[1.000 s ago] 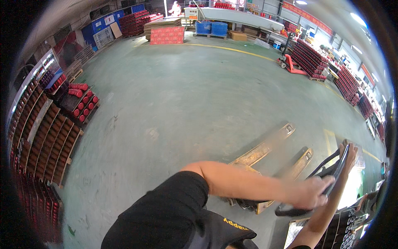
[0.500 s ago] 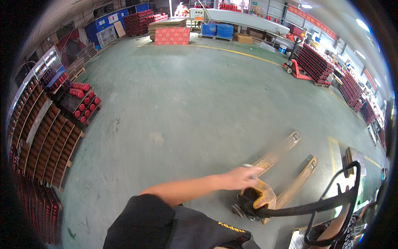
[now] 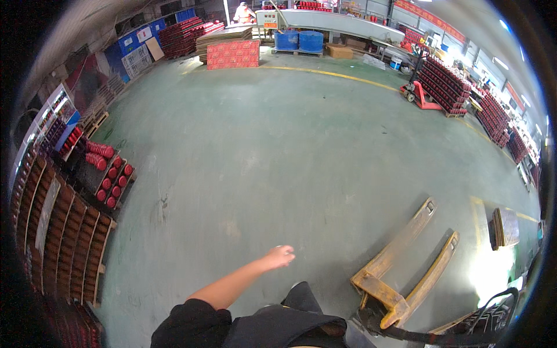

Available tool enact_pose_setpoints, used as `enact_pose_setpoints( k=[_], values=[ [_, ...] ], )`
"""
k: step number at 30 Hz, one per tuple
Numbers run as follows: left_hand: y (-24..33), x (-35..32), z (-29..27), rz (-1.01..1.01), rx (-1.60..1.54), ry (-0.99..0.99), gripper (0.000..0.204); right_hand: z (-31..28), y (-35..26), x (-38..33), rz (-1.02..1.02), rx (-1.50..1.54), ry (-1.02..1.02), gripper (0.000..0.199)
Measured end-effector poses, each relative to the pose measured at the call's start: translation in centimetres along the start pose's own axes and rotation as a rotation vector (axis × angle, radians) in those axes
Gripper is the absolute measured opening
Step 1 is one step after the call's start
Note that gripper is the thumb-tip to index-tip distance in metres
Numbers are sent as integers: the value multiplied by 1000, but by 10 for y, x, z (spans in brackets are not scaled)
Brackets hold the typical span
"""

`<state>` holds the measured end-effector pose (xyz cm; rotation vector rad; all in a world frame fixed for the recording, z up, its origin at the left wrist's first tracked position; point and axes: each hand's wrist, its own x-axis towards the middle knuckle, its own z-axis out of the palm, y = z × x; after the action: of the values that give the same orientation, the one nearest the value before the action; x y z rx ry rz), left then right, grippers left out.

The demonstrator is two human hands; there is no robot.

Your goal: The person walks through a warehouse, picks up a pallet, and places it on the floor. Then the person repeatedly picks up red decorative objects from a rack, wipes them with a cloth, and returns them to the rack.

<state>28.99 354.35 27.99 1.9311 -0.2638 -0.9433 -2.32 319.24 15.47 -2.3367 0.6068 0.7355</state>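
My left hand (image 3: 278, 257) hangs over the green floor in front of my body, its fingers curled. A small pale spot shows at the fingers, too small to name. To its right stands a worn yellow pallet jack (image 3: 376, 268), its two bare forks pointing away from me. The jack's black handle (image 3: 493, 310) leans low toward the lower right rim, with a loop at its end. My right hand does not show in the current picture.
Stacked pallets of red-capped goods (image 3: 113, 182) and a tall brown layered stack (image 3: 64, 232) line the left. Flat boards (image 3: 505, 227) lie at right. Farther off are a red pallet jack (image 3: 420, 95), blue drums (image 3: 299, 42), a red-patterned stack (image 3: 233, 54) and a person (image 3: 243, 13).
My left hand has moved left, away from over the yellow jack. The jack's handle has dropped lower toward the right rim. My right hand, earlier by the handle, has gone from sight.
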Motion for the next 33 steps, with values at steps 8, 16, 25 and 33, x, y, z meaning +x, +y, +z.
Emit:
enact_pose_setpoints(
  k=[8,16,25,33],
  values=[
    [44,256,-105,41,-209,-114,40,-64,91,123,208,-488,-113,14],
    [-7,288,-189,-706,632,-170,26,-342,-55,404,21,412,205,37],
    [170,724,-232,-420,1079,-586,31,-519,-1,606,415,319,356,33],
    [648,1324,-190,231,101,80,21,-567,63,638,747,574,31,38]
  ],
)
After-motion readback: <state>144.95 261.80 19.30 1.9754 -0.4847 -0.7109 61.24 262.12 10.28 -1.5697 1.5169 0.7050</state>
